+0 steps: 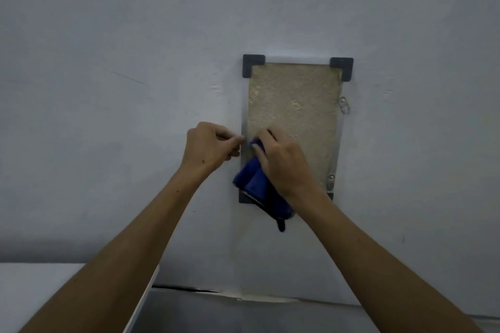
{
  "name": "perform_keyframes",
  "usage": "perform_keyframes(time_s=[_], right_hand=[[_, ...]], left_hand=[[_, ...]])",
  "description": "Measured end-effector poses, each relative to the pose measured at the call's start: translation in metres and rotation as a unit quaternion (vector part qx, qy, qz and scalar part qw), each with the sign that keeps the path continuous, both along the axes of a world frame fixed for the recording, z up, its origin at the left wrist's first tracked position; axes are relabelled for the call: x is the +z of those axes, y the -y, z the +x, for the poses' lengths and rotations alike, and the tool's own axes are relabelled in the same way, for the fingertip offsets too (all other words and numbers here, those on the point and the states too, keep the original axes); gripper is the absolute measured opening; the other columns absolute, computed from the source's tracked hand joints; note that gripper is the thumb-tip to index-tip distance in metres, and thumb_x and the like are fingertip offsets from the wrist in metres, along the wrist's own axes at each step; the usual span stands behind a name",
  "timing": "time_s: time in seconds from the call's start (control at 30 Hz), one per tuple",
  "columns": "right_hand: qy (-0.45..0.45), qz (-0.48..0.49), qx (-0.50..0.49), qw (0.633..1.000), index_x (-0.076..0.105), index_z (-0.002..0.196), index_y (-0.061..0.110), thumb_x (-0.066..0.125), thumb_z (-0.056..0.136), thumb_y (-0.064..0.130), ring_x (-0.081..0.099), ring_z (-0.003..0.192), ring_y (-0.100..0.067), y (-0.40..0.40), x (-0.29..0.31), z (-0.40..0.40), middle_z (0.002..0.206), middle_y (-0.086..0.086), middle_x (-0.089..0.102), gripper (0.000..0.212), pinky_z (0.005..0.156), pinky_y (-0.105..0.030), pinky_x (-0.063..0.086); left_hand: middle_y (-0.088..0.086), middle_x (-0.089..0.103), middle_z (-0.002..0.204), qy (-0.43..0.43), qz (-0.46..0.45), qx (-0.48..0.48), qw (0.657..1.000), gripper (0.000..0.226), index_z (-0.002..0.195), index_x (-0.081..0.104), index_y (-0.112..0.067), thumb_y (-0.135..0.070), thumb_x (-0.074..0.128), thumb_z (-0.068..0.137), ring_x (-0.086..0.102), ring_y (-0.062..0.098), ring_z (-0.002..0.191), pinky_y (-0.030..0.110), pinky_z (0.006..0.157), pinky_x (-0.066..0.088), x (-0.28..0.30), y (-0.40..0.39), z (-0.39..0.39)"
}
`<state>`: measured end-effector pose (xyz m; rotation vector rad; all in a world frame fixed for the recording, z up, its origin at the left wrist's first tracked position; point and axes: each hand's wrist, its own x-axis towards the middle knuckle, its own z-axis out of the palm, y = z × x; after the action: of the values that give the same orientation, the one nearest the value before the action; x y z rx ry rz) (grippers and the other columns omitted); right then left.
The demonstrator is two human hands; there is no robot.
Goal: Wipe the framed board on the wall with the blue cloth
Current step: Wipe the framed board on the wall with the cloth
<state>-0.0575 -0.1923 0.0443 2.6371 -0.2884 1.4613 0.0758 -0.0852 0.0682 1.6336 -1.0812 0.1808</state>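
Right hand (pixel 284 162) grips blue cloth (pixel 257 184) against framed board (pixel 292 105), lower left part. Left hand (pixel 208 146), fingers curled, touches frame edge w/ fingertip, holding nothing. No writing visible.

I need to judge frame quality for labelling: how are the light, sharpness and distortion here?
Head view: dim, even, bluish light, no glare; framed board and blue cloth soft but readable; right hand and left hand slightly blurred; wide-angle lens skews the frame.

A pale wall (pixel 135 62) carries the framed board (pixel 292 100), fixed flat with dark corner brackets (pixel 253 63).
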Motion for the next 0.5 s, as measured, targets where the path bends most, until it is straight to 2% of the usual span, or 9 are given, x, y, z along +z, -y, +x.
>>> perform_keyframes(time_s=[0.07,0.2,0.27,0.4,0.5], right_hand=[[-0.003,-0.004,-0.002,1.000,0.062,0.100,0.009,0.056,0.100,0.014,0.053,0.071,-0.014,0.000,-0.003,0.001,0.094,-0.003,0.059,0.008,0.065,-0.027,0.051],[-0.115,-0.023,0.012,0.993,0.063,0.108,0.008,0.054,0.100,0.013,0.058,0.076,-0.016,-0.003,-0.035,-0.007,0.103,-0.005,0.061,0.013,0.069,-0.031,0.055],[-0.097,-0.020,0.009,0.995,0.062,0.107,0.006,0.054,0.101,0.016,0.059,0.076,-0.018,-0.001,-0.027,-0.006,0.102,-0.006,0.062,0.014,0.068,-0.034,0.056],[0.011,-0.001,-0.003,1.000,0.059,0.099,0.010,0.055,0.100,0.015,0.053,0.070,-0.015,0.002,0.000,-0.001,0.094,-0.005,0.058,0.007,0.064,-0.030,0.053],[-0.025,0.003,0.011,1.000,0.061,0.104,0.008,0.054,0.101,0.014,0.053,0.071,-0.013,-0.001,-0.017,-0.003,0.095,-0.005,0.058,0.010,0.066,-0.030,0.053]], left_hand=[[0.001,0.077,0.074,0.011,-0.031,0.006,0.999,0.021,0.090,0.080,-0.010,-0.030,0.079,0.086,0.075,0.007,0.065,0.030,0.065,0.064,0.007,0.003,-0.004],[0.000,0.076,0.074,0.031,-0.036,0.027,0.999,0.022,0.089,0.080,-0.011,-0.032,0.081,0.082,0.074,0.007,0.063,0.030,0.067,0.064,0.011,0.007,-0.006],[0.000,0.076,0.073,0.032,-0.034,0.025,0.999,0.022,0.089,0.080,-0.011,-0.031,0.082,0.082,0.073,0.006,0.062,0.029,0.066,0.064,0.011,0.008,-0.006],[-0.002,0.075,0.073,0.050,-0.021,0.026,0.998,0.020,0.089,0.079,-0.012,-0.030,0.084,0.080,0.073,0.003,0.062,0.023,0.064,0.063,0.011,0.007,-0.005],[-0.001,0.076,0.074,0.052,-0.012,0.023,0.998,0.020,0.090,0.078,-0.012,-0.027,0.085,0.079,0.073,0.003,0.063,0.021,0.064,0.062,0.010,0.006,-0.005]])
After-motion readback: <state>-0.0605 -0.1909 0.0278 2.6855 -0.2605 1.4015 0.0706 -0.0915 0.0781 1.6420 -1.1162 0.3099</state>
